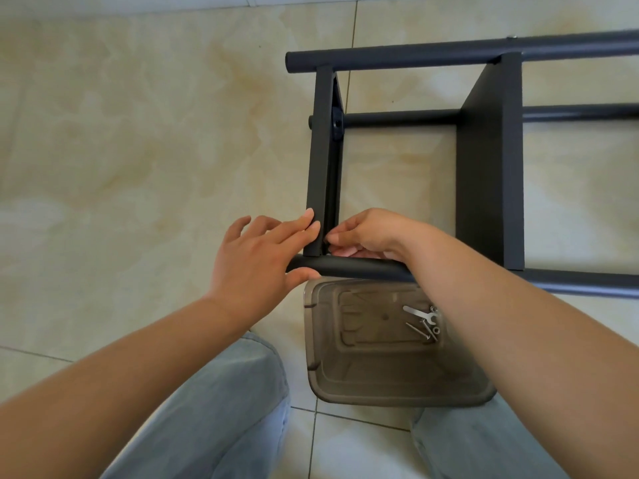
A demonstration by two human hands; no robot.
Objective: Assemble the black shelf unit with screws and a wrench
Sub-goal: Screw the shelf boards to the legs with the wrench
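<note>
The black shelf unit [487, 160] lies on tile — rigid metal, likely slick. The left hand [257, 261] braces a post with straight fingers; the right hand [366, 233] pinches at the joint — contents hidden.

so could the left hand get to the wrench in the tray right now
Probably not straight away: the wrench lies in the plastic tray close under the right forearm, which crosses above it. The left hand, steadying the shelf panel, would have to reach beneath that arm.
</note>
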